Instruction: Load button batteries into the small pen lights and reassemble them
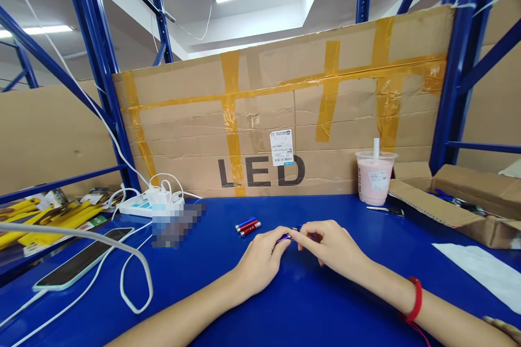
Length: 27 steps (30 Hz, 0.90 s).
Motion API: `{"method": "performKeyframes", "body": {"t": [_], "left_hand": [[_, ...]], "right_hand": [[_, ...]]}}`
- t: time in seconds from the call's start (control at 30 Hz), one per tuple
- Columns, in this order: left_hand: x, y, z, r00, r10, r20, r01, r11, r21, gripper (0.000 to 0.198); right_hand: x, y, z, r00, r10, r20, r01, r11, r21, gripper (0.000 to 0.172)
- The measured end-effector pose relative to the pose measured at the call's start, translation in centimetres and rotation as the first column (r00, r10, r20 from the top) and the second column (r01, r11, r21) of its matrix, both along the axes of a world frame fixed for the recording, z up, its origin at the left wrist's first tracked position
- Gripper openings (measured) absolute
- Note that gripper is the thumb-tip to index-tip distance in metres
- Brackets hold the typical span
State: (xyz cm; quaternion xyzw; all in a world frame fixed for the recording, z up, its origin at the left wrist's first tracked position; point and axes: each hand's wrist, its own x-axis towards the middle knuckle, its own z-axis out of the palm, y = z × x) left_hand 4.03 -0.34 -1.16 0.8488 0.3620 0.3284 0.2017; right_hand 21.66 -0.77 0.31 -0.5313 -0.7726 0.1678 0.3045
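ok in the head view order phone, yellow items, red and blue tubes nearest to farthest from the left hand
From the left hand:
1. red and blue tubes, just beyond it
2. phone, off to the left
3. yellow items, far left

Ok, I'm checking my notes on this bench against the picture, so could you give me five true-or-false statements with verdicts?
1. The left hand has its fingers on a small purple item. True.
2. The red band is on the left arm. False: the red band is on the right arm.
3. The pink drink stands upright on the blue table. True.
4. The phone lies to the right of the right hand. False: the phone lies to the left of both hands.
5. The cardboard panel shows the letters "LED". True.
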Motion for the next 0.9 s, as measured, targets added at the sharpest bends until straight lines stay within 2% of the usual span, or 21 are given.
{"method": "performKeyframes", "body": {"t": [0.07,0.13,0.2,0.37,0.63,0.77,0.9], "left_hand": [[0.0,0.2,-0.1,0.999,0.024,0.043,-0.022,0.999,-0.043,0.023],[0.0,0.3,-0.1,0.997,0.039,0.073,-0.033,0.997,-0.074,0.024],[0.0,0.3,0.0,0.996,0.041,0.083,-0.033,0.995,-0.089,0.023],[0.0,0.2,0.0,0.998,0.029,0.055,-0.023,0.994,-0.11,0.023],[-0.1,0.4,0.0,1.0,-0.025,-0.007,0.024,0.991,-0.131,0.024],[-0.3,0.4,0.2,0.996,-0.056,-0.074,0.046,0.991,-0.129,0.027],[-0.3,0.2,0.3,0.993,-0.068,-0.092,0.059,0.993,-0.1,0.028]], "right_hand": [[0.2,0.2,0.1,0.997,-0.061,-0.039,0.066,0.986,0.154,0.036],[0.4,0.4,-0.1,0.995,-0.05,-0.087,0.072,0.958,0.277,0.03],[0.7,0.6,-0.3,0.996,0.007,-0.089,0.025,0.934,0.356,0.028],[1.2,0.7,-0.7,0.991,0.126,0.049,-0.135,0.88,0.456,0.021],[1.7,1.3,-0.6,0.98,0.166,0.11,-0.198,0.855,0.479,0.022],[1.8,1.3,-0.2,0.977,0.186,0.104,-0.212,0.899,0.382,0.022],[1.7,1.2,-0.1,0.984,0.147,0.102,-0.172,0.933,0.316,0.022]]}}
